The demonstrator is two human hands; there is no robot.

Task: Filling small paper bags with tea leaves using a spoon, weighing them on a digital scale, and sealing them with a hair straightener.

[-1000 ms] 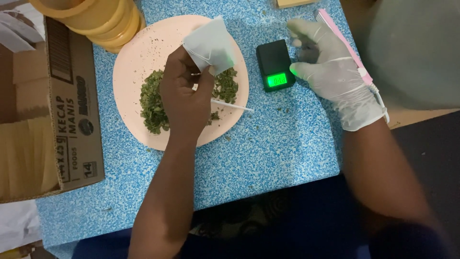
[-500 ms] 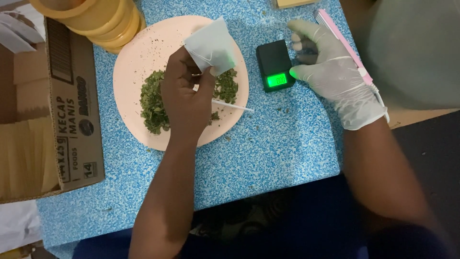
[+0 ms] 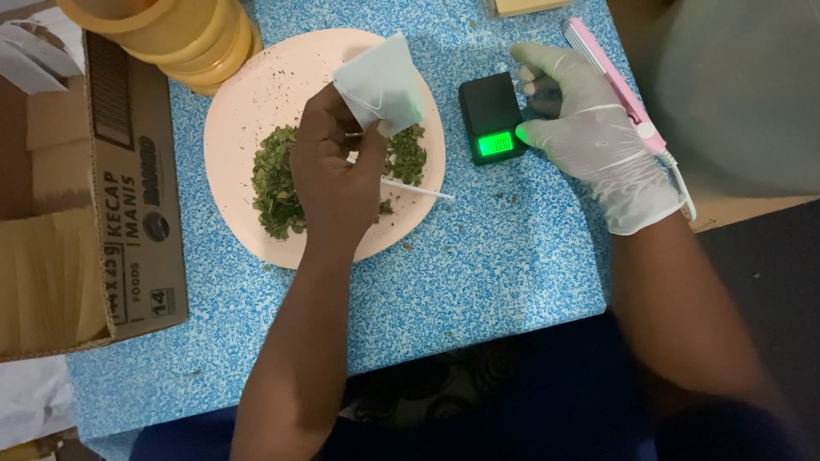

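From the head camera, the bare left hand (image 3: 335,175) hovers over a pale pink plate (image 3: 248,102), its fingers pressed together and pinching a small white paper sachet (image 3: 382,84) by its lower edge, so the sachet stands up above the plate. A heap of dried green leaves (image 3: 275,183) lies on the plate, partly hidden under this hand, and a thin white stick (image 3: 418,190) pokes out across the plate's right rim. The gloved right hand (image 3: 589,137) rests beside a small black scale (image 3: 490,115) with a lit green display, fingers loosely curled, thumb touching the scale's corner. A pink tool (image 3: 606,77) lies behind that hand. On the blue speckled surface (image 3: 478,273), a cardboard box (image 3: 128,213) sits left, stacked yellow bowls (image 3: 184,38) above it.
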